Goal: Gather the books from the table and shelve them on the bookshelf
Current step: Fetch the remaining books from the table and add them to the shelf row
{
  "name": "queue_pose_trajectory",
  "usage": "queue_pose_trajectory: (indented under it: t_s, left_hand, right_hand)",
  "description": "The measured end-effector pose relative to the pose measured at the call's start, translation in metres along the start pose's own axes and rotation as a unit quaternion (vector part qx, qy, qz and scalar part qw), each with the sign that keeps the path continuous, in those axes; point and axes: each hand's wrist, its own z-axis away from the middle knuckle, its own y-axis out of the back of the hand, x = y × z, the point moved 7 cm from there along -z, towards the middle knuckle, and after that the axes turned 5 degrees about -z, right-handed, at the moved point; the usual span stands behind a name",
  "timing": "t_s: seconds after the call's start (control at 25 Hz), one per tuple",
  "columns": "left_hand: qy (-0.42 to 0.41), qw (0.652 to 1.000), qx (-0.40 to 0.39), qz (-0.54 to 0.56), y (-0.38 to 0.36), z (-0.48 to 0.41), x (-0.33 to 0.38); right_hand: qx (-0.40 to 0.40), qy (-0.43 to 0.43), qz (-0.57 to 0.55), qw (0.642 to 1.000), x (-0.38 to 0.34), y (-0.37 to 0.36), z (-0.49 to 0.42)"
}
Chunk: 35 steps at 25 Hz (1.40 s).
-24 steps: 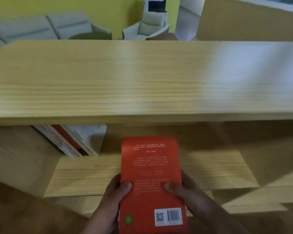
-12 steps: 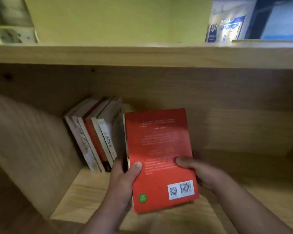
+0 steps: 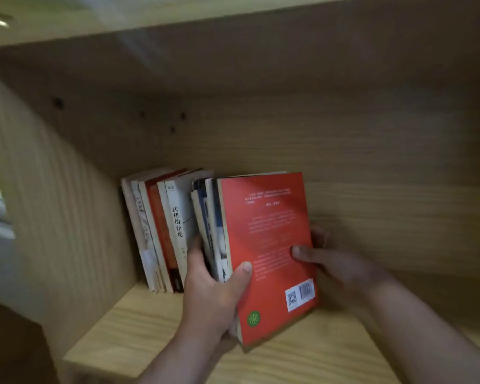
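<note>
Bookshelf (image 3: 344, 167) bay first, with a row of shelved books (image 3: 164, 231) leaning at its left wall. Held stack (image 3: 266, 245), red cover outward, long axis near upright, just right of that row, seemingly touching the board. Left hand (image 3: 214, 295) clenched on the spines; right hand (image 3: 341, 264) bracing the far edge.

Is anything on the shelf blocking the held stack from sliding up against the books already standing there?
Only the left hand itself: its fingers sit between the held stack and the leaning shelved books. The shelf board shows no other obstacle.
</note>
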Motion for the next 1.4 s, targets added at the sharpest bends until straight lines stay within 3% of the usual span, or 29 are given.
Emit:
queue_pose_trajectory:
  t_s: [0.08,0.16,0.28,0.36,0.48,0.6,0.8,0.92,1.0,1.16,1.28,1.4]
  left_hand:
    - [-0.014,0.998,0.010,-0.060,-0.001,0.004,0.003]
    - [-0.015,0.992,0.035,-0.120,0.000,0.007,0.005]
    - [-0.005,0.974,0.076,-0.215,0.003,0.008,0.012]
    - [-0.001,0.962,0.076,-0.263,0.003,0.013,0.017]
    - [0.001,0.940,0.042,-0.338,0.002,0.018,0.020]
    - [0.009,0.904,0.018,-0.428,0.003,0.015,0.028]
    - [-0.108,0.874,0.049,-0.471,0.034,0.008,0.044]
    - [-0.127,0.902,0.009,-0.412,0.064,-0.007,0.019]
    - [-0.150,0.894,-0.040,-0.421,0.069,-0.009,0.007]
    - [-0.164,0.857,-0.038,-0.487,0.065,-0.016,-0.003]
    - [-0.183,0.805,-0.021,-0.564,0.058,-0.025,0.003]
    - [-0.221,0.798,-0.045,-0.558,0.051,-0.020,0.002]
  right_hand:
    - [0.070,0.046,0.109,0.991,-0.004,0.008,0.001]
    - [0.194,0.020,0.254,0.947,-0.002,0.015,0.005]
    - [0.165,-0.054,0.396,0.902,0.013,-0.011,0.003]
    - [0.159,-0.056,0.409,0.897,0.017,-0.020,0.007]
    - [0.157,-0.037,0.284,0.945,0.023,-0.021,0.010]
    - [0.139,-0.050,0.214,0.966,0.028,-0.023,0.013]
    - [0.074,-0.087,0.099,0.988,0.027,-0.030,0.018]
    - [-0.063,-0.131,0.146,0.979,0.021,-0.054,0.027]
    - [-0.095,-0.129,0.230,0.960,0.016,-0.060,0.029]
    - [-0.099,-0.109,0.317,0.937,0.028,-0.065,0.024]
    - [-0.056,-0.077,0.322,0.942,0.031,-0.063,0.018]
    - [-0.039,-0.060,0.317,0.946,0.033,-0.066,0.015]
